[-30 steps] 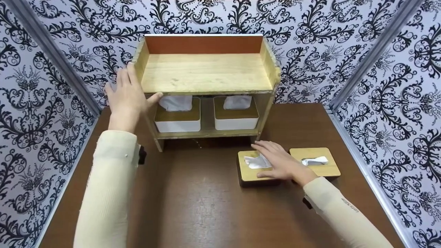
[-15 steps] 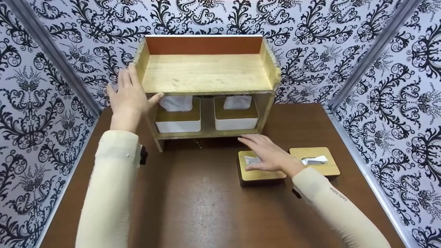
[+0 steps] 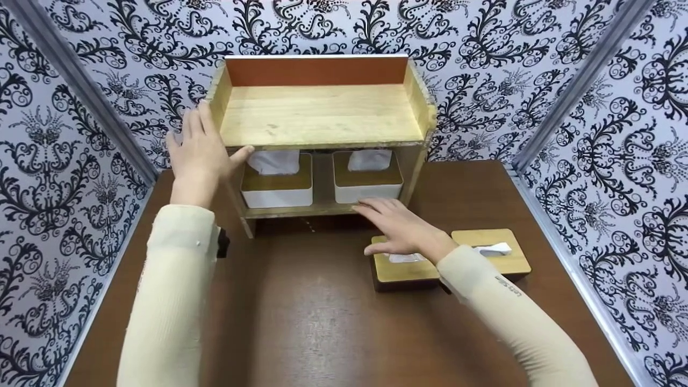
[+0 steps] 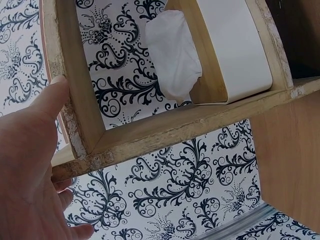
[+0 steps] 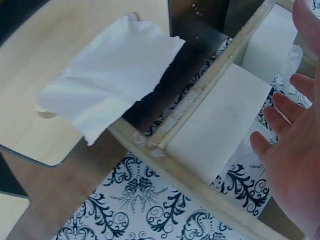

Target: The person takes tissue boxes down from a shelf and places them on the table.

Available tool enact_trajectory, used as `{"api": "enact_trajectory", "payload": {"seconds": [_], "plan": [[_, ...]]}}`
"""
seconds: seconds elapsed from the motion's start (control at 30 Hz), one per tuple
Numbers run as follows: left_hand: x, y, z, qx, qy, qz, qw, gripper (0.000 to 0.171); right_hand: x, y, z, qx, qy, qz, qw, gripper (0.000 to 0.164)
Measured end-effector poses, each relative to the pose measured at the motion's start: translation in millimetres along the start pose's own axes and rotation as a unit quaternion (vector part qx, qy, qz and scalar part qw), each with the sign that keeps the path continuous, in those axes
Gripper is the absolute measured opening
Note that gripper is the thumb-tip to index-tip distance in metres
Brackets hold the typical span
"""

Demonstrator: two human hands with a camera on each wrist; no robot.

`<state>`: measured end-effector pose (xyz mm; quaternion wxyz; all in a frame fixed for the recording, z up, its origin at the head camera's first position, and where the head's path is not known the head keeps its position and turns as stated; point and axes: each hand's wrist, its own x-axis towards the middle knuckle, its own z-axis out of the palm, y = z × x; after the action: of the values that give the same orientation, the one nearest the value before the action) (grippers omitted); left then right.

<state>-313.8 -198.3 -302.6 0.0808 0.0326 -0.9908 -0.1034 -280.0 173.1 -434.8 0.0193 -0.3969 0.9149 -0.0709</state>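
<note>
My left hand (image 3: 199, 153) rests against the left side of a small wooden shelf (image 3: 322, 113). Its fingers lie straight along the outer panel, and its thumb is at the front edge near the upper board. On the lower board stand two white tissue boxes with wooden lids, a left one (image 3: 277, 198) and a right one (image 3: 368, 192), each with a tissue sticking out. My right hand (image 3: 400, 228) is spread, holding nothing, its fingertips just in front of the right white box. Below it, partly covered, is a dark tissue box with a light wooden lid (image 3: 408, 273).
A second dark tissue box with a wooden lid (image 3: 502, 263) stands to the right on the brown table (image 3: 317, 322). Patterned walls (image 3: 618, 215) enclose the table at the back and sides. The shelf's upper board has raised side panels and a reddish back.
My right hand has moved left and forward, from over the dark tissue box toward the right white box on the shelf. The left hand stays at the shelf's side.
</note>
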Motion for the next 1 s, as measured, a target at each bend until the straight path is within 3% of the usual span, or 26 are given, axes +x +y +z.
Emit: {"api": "enact_trajectory", "payload": {"seconds": [0.47,1.0], "plan": [[1.0,-0.3,1.8,0.004,-0.006,-0.002,1.0,0.121,12,3,-3,-0.024,0.019,0.004,1.0,0.092],[0.6,0.4,-1.0,-0.004,-0.008,-0.002,1.0,0.12,41,5,-12,-0.041,0.022,0.041,0.998,0.096]]}}
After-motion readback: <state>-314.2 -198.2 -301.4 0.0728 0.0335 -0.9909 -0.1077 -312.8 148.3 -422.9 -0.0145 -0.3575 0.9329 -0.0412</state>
